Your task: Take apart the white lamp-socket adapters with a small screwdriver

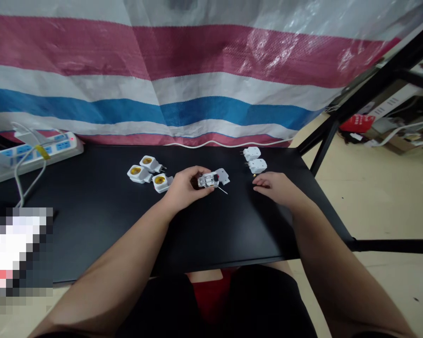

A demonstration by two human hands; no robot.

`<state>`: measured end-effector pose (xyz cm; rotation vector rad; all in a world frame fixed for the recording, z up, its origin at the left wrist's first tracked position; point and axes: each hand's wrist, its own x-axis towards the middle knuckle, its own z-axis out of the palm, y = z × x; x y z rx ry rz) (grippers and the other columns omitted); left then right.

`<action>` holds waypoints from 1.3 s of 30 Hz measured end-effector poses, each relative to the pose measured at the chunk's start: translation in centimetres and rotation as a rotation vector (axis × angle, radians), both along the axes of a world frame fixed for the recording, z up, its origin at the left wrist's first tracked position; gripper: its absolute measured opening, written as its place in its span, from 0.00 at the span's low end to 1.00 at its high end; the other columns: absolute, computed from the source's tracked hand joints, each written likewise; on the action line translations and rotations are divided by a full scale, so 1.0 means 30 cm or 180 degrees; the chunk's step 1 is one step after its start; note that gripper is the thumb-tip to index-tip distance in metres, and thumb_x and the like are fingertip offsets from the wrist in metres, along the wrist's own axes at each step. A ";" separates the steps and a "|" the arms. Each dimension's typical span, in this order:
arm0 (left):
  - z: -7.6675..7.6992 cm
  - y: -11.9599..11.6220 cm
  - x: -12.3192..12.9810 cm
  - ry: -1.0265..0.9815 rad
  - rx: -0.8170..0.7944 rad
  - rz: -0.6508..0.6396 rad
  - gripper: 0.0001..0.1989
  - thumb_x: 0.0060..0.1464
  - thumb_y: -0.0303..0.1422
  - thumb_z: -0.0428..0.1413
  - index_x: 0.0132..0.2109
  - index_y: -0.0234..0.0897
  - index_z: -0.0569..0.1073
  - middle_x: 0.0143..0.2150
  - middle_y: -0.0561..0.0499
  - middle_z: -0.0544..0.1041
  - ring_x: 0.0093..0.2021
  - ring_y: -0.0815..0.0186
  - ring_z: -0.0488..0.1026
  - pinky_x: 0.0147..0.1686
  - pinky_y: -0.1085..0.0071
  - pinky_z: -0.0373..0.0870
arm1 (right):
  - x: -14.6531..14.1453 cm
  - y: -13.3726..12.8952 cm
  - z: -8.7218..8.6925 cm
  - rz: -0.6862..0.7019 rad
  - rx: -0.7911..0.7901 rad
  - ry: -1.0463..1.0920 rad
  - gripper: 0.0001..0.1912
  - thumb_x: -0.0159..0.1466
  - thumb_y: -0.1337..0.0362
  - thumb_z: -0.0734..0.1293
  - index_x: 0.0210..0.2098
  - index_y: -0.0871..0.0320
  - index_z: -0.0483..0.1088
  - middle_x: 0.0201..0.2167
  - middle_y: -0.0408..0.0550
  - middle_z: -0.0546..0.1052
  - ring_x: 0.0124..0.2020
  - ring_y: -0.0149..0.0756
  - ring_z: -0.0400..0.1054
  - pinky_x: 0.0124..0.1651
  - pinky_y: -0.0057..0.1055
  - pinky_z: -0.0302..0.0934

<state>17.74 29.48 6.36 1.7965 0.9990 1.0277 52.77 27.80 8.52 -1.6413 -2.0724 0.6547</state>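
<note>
My left hand (188,188) grips an opened white plug housing (208,180) between thumb and fingers, its inner parts facing up. Against the housing's right side sits a flat white piece (223,176), and a thin light-coloured pin or wire (223,190) sticks out below. Over the right part of the table, my right hand (273,188) has its fingertips drawn together; what they hold, if anything, is too small to make out. A tiny brass-coloured bit (254,175) shows beside those fingertips. Just beyond are two white plugs (257,165) with pins pointing left.
Several white plug-in lamp sockets (138,173) with gold-coloured insides stand left of my left hand. A power strip (61,145) with cables lies at the far left of the black table (211,230). Striped sheeting (197,51) hangs behind; a black frame (320,150) rises at right.
</note>
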 end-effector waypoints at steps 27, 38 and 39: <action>0.029 -0.027 0.021 0.0303 0.0270 -0.0137 0.21 0.52 0.34 0.72 0.53 0.39 0.82 0.49 0.45 0.83 0.46 0.58 0.82 0.47 0.62 0.79 | -0.312 0.098 0.049 0.1076 0.0263 -0.0567 0.37 0.60 0.86 0.63 0.60 0.49 0.79 0.73 0.50 0.72 0.72 0.54 0.69 0.74 0.58 0.65; 0.018 -0.007 -0.001 0.0750 0.0365 -0.0187 0.18 0.52 0.33 0.71 0.51 0.40 0.81 0.49 0.46 0.84 0.46 0.56 0.82 0.48 0.59 0.78 | -0.329 0.079 -0.022 0.0181 0.0211 -0.0254 0.21 0.66 0.73 0.72 0.58 0.57 0.80 0.51 0.56 0.78 0.43 0.44 0.78 0.54 0.47 0.77; 0.018 -0.006 -0.003 0.0736 0.0313 -0.0190 0.18 0.52 0.33 0.71 0.51 0.40 0.81 0.49 0.46 0.84 0.45 0.57 0.82 0.47 0.59 0.78 | -0.330 0.076 -0.022 0.0216 0.0275 -0.0213 0.21 0.66 0.73 0.72 0.58 0.57 0.79 0.53 0.56 0.77 0.46 0.45 0.78 0.56 0.48 0.76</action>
